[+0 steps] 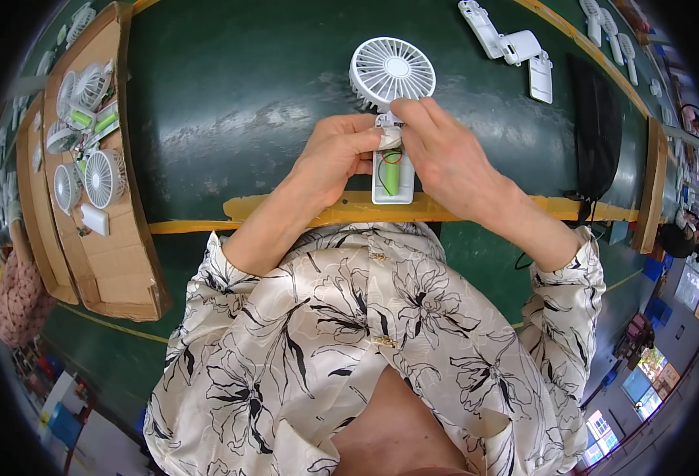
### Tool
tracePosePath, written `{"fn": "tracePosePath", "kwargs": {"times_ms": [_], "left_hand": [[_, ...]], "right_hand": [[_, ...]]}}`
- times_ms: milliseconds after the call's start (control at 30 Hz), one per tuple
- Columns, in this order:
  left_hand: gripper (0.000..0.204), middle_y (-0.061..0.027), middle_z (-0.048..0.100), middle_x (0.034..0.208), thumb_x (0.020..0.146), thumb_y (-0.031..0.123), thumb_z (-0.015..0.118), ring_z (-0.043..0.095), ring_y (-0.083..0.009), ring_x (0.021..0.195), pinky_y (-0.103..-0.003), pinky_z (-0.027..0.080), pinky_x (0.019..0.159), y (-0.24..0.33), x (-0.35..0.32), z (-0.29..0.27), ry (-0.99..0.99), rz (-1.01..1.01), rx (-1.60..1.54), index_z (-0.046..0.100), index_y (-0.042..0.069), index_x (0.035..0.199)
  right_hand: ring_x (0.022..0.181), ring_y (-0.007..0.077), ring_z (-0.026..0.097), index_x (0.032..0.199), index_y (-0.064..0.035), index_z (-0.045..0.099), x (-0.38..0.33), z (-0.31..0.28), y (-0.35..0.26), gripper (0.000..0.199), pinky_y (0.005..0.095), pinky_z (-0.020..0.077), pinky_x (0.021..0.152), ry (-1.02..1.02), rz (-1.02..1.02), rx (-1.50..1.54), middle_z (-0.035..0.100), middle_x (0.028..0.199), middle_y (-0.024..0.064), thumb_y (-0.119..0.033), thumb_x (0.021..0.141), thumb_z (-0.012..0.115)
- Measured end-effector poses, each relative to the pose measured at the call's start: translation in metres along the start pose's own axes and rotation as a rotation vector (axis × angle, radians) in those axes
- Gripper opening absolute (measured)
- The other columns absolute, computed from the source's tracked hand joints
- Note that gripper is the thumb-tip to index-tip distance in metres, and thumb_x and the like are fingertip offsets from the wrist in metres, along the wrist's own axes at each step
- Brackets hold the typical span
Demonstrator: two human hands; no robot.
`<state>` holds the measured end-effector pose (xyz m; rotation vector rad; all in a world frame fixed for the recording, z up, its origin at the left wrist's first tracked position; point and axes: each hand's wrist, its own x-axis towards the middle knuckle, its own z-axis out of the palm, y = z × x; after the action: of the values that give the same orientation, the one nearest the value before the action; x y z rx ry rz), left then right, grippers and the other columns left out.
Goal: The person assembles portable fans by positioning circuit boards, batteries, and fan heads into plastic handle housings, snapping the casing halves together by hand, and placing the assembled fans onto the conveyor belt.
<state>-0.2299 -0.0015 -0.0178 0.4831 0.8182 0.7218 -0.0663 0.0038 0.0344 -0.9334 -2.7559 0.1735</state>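
Observation:
A white handheld fan lies with its round grille pointing away from me and its handle toward me. The handle is uncovered, showing a green battery cell with a red and a dark wire at its top. My left hand pinches the handle's neck from the left, the thumb on a small whitish piece. From the right, my right hand has its fingertips closed on the neck just below the grille. What exactly lies under those fingertips is hidden.
At the left stands a cardboard tray with several fans, some with green cells exposed. White plastic handle covers lie at the far right. A black pouch rests near the table's right edge. Another person's patterned sleeve shows at far left.

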Motion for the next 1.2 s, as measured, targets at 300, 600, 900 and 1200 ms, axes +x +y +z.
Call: {"fn": "tracePosePath", "kwargs": {"times_ms": [300,600,900,1200], "left_hand": [[0.017,-0.0070,0.061,0.085,0.083,0.009,0.053,0.059,-0.0131,0.075,-0.028,0.051,0.068,-0.004,0.002,0.003,0.051,0.041,0.085,0.058,-0.002,0.094],[0.016,-0.0078,0.061,0.085,0.084,0.007,0.049,0.059,-0.0136,0.074,-0.028,0.050,0.066,-0.008,0.005,-0.001,0.082,-0.014,0.027,0.058,-0.002,0.094],[0.018,-0.0090,0.061,0.087,0.084,0.007,0.048,0.060,-0.0164,0.076,-0.030,0.051,0.069,-0.005,0.011,0.000,0.109,-0.033,0.062,0.056,-0.005,0.095],[0.020,-0.0094,0.060,0.087,0.083,0.012,0.051,0.060,-0.0165,0.075,-0.030,0.051,0.068,0.003,0.012,0.000,0.055,-0.116,0.013,0.055,-0.003,0.095]], "right_hand": [[0.084,0.0222,0.047,0.069,0.0043,0.053,0.002,0.002,0.002,0.013,0.0307,0.0445,0.065,-0.039,0.016,-0.029,0.043,0.090,0.0105,-0.006,0.061,0.056],[0.068,0.0199,0.053,0.073,-0.0041,0.051,-0.005,0.013,0.003,0.015,0.0317,0.0447,0.057,0.015,0.126,-0.073,0.047,0.076,0.0062,-0.007,0.060,0.058],[0.063,0.0220,0.053,0.070,-0.0045,0.047,-0.008,0.027,0.011,0.015,0.0322,0.0439,0.051,0.116,0.134,0.010,0.046,0.071,0.0066,-0.005,0.060,0.057],[0.065,0.0240,0.054,0.071,-0.0042,0.047,-0.012,0.021,0.008,0.014,0.0347,0.0445,0.052,0.137,0.177,0.082,0.047,0.071,0.0077,-0.002,0.062,0.056]]}}
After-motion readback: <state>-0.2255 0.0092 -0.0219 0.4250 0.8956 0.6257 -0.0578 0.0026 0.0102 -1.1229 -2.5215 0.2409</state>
